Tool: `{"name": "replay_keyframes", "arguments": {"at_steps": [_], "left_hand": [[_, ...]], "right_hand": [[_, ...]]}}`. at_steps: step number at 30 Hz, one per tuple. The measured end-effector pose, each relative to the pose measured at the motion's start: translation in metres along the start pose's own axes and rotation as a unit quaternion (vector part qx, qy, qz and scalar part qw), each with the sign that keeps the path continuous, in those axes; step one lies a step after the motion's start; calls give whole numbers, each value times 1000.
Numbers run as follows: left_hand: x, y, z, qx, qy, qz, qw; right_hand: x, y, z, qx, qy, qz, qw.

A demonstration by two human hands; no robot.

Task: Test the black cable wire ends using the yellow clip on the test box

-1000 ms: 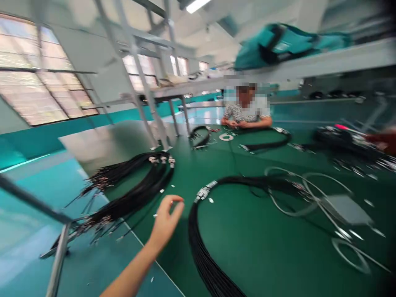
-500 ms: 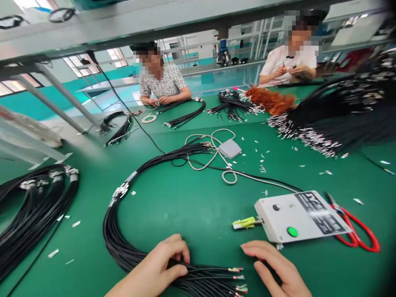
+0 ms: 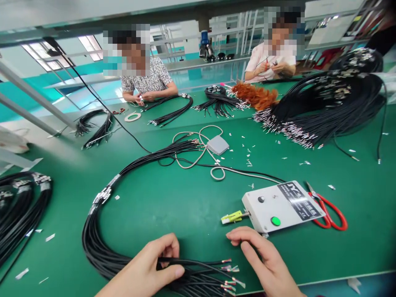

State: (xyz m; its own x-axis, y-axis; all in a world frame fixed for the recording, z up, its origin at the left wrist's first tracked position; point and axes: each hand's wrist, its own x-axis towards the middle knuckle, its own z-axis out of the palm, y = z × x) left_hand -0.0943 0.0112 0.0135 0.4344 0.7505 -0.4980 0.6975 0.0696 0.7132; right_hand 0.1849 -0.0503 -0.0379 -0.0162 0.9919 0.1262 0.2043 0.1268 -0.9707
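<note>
My left hand (image 3: 154, 264) is wrapped over a bundle of black cables (image 3: 95, 235) near their stripped ends, thumb on top. The bundle curves from the far side round the left to the near edge, with white labels on its bend. To the right of the cable ends, my right hand (image 3: 262, 260) holds nothing, its fingers apart and slightly bent. Just above it are a white box (image 3: 266, 210) with a green button and a yellow-green clip (image 3: 232, 217) on its left side.
Red-handled scissors (image 3: 332, 214) lie right of the box. A grey block (image 3: 218, 145) with coiled cord sits farther back. Large cable piles (image 3: 334, 103) stand at the right and left. Two people work across the green table (image 3: 173, 198); a shelf beam crosses overhead.
The view has shifted rightward, so most things appear farther left. My left hand still holds the cables, whose ends are more spread. My right hand stays apart from them.
</note>
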Motion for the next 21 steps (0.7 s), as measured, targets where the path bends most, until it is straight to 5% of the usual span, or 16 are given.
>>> {"name": "replay_keyframes", "arguments": {"at_steps": [9,12,15,21], "left_hand": [[15,-4,-2,-95,-13,4,995],[18,-1,0,-68,42,38,996],[21,6,10,5,113,85,990],[34,37,49,17,118,164,979]], "right_hand": [[-1,-1,0,1,10,79,997],[-2,-2,-1,-31,17,76,997],[-6,-2,0,-96,-20,4,995],[-26,5,5,-184,-174,-164,953]]}}
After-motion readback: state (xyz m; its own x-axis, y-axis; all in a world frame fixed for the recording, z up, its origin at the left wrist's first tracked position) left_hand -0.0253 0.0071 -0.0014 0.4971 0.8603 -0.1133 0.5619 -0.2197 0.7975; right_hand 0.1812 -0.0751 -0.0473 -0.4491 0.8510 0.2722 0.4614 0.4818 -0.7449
